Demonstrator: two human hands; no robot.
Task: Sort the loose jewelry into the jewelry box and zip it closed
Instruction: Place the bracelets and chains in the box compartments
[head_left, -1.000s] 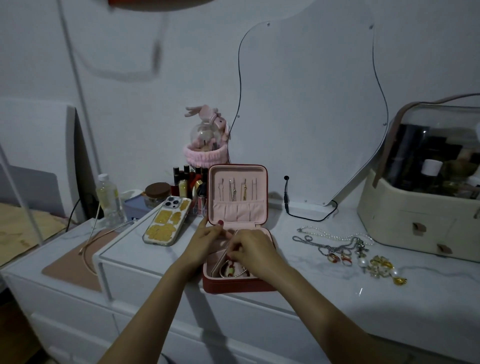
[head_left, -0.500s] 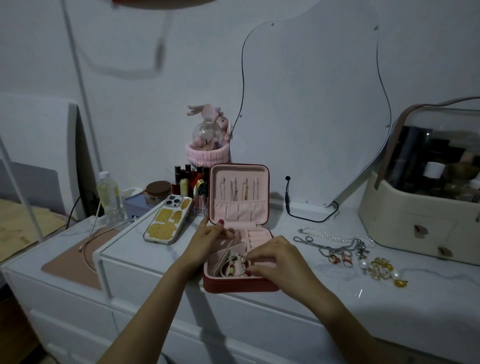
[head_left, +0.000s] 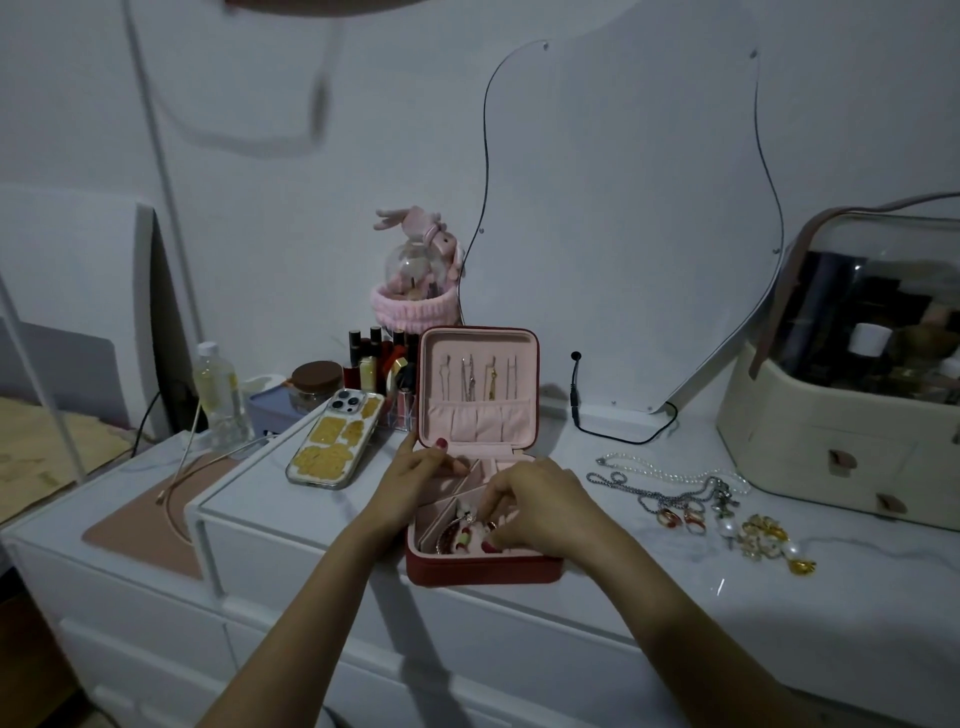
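The step in hand looks like settling a piece into the one small square red jewelry box with pink lining (head_left: 483, 569), which sits open near the front edge of the white marble-look table (head_left: 649, 582), its lid upright and four thin pieces hanging inside it. The right hand (head_left: 540, 512) reaches into the front compartment, its fingers (head_left: 491, 506) curled down onto the red-and-white jewelry lying there; whether they actually pinch a piece cannot be told in this dim light. The left hand (head_left: 418, 480) rests at the box's back-left corner, fingers lightly bent on the rim and lining, seemingly steadying it without gripping anything. Much sorting is left, I judge: to the right of the box, well apart from it, the loose jewelry lies on the table: one white pearl strand (head_left: 657, 470), one tangled silver chain (head_left: 631, 486), what look like three small red-and-gold rings (head_left: 680, 518), one silver pendant piece with a pearl (head_left: 724, 514), and one cluster of gold pieces with pearls (head_left: 769, 540), its count unclear. The next move likely calls for the right hand to let go, reach across for the nearest chain, and gather it without dragging the tangle; zipping comes last.
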